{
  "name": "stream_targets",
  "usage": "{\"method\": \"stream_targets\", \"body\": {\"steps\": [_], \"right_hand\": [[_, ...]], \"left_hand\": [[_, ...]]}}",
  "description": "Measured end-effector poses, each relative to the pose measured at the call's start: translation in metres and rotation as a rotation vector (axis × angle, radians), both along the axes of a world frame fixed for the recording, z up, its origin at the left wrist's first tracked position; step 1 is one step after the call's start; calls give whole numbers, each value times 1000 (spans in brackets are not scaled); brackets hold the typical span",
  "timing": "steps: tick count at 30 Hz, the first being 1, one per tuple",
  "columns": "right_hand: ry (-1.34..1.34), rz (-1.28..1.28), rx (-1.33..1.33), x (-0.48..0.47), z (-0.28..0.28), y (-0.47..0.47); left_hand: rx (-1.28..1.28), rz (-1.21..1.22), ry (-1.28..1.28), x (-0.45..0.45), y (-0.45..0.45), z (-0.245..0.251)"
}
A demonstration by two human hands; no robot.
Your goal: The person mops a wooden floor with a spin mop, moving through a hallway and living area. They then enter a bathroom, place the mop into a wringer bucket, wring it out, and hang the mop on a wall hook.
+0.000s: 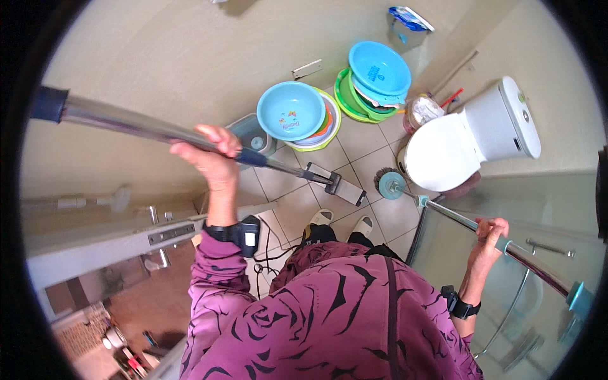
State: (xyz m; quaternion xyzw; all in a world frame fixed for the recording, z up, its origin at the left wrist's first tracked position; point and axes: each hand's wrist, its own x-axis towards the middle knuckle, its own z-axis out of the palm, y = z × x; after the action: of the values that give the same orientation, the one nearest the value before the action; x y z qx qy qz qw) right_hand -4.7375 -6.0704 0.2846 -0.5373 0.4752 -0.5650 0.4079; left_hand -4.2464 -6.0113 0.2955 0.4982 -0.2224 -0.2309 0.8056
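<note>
My left hand (209,156) grips the metal pole of a flat mop (137,121), a little above its dark blue collar. The pole slants down to the mop's flat grey head (349,190), which is on the floor tiles in front of my feet. My right hand (489,240) is closed around the metal handle of a second cleaning tool (451,213) with turquoise fittings. At its lower end is a round turquoise head with a dark fringe (389,184), low by the toilet's base; whether it touches the floor I cannot tell.
Stacked plastic basins (292,111) and more basins (380,71) line the wall beside a grey bucket (254,137). A white toilet (446,152) stands right, near a waste bin (422,111). Shower glass (513,199) borders the right; an open door (114,247) the left. Dark cords (268,256) hang by my leg.
</note>
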Motion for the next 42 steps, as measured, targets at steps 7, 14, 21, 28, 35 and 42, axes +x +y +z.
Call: {"method": "stream_targets", "body": {"steps": [7, 14, 21, 28, 35, 42], "right_hand": [[-7, 244, 133, 40, -36, -89], [1, 363, 147, 92, -74, -139], [122, 297, 163, 128, -112, -150], [158, 342, 93, 170, -122, -189], [228, 362, 111, 213, -142, -232], [179, 478, 158, 237, -162, -274]], "left_hand": [[86, 506, -113, 48, 72, 14], [42, 726, -112, 105, 108, -18], [523, 917, -360, 170, 109, -35], [541, 1313, -222, 231, 93, -35], [853, 1602, 133, 276, 115, -19], [949, 1641, 461, 370, 170, -41]]}}
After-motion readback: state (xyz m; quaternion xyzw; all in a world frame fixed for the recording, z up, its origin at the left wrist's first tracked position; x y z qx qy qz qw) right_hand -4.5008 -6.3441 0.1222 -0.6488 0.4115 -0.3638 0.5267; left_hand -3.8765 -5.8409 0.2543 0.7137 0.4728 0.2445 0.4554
